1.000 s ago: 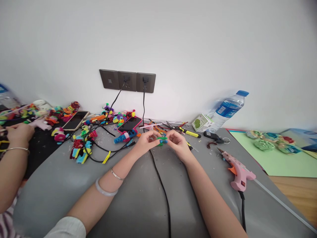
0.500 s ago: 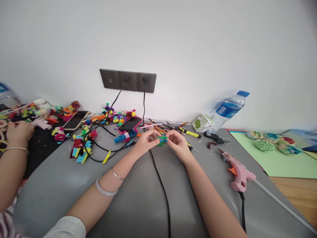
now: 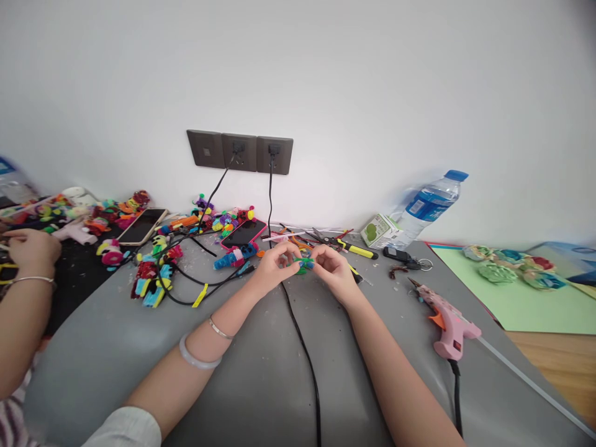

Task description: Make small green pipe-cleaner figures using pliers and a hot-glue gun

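Observation:
Between my two hands, above the middle of the grey table, is a small green pipe cleaner piece (image 3: 303, 270). My left hand (image 3: 275, 268) pinches it from the left with thumb and forefinger. From the other side, my right hand (image 3: 333, 270) pinches it with the fingertips nearly meeting the left ones. Fingers cover most of the piece, so its full shape cannot be made out. Close by on the left lies a blue and pink pipe cleaner figure (image 3: 236, 256). Behind my hands are scissors (image 3: 328, 241) and a yellow and black cutter (image 3: 359, 249).
A pink glue gun (image 3: 449, 323) lies at right, its cord running off the front. A water bottle (image 3: 431, 208) stands by the wall. A black cable (image 3: 302, 347) passes under my hands. Phones (image 3: 142, 227) and pipe cleaner figures (image 3: 153, 273) lie left, near a co-worker's hand (image 3: 35, 254).
My hands stay in place, still pinching the green piece, which has turned slightly between the fingertips. The co-worker's hand at the left has shifted a little left.

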Tool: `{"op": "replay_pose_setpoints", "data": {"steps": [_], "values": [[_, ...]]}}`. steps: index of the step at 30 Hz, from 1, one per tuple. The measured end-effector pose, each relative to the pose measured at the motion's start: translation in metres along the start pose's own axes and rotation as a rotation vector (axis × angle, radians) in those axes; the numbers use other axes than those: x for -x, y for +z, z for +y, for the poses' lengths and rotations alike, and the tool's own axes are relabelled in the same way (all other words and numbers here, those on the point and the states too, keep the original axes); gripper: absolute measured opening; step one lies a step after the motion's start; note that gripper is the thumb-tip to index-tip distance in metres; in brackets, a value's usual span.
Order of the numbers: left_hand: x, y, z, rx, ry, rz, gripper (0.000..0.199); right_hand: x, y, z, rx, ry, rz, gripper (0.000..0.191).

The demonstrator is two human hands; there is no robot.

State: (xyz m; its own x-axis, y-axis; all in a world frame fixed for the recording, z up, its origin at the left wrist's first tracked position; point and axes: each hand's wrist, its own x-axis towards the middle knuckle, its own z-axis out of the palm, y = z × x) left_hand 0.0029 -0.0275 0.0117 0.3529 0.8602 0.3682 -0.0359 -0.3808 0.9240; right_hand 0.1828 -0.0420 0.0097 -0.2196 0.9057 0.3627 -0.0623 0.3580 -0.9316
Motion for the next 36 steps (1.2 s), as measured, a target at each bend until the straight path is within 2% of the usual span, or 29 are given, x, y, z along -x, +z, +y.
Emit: {"op": "replay_pose_setpoints", "data": {"steps": [18,27,36], "values": [[0.0004,0.0006,0.0024,-0.020,0.060,0.010,0.008,-0.0002,0.0000,-0.0005,0.054,-0.034,0.031,0.028],[0.0005,-0.0043,-0.0026,-0.050,0.050,0.084,0.013,-0.0020,-0.0030,-0.0017,0.064,-0.014,0.124,0.032],[0.0007,-0.0046,-0.0034,-0.096,0.098,0.067,0.011,-0.0020,-0.0036,0.0010,0.022,-0.022,0.113,0.028]]}}
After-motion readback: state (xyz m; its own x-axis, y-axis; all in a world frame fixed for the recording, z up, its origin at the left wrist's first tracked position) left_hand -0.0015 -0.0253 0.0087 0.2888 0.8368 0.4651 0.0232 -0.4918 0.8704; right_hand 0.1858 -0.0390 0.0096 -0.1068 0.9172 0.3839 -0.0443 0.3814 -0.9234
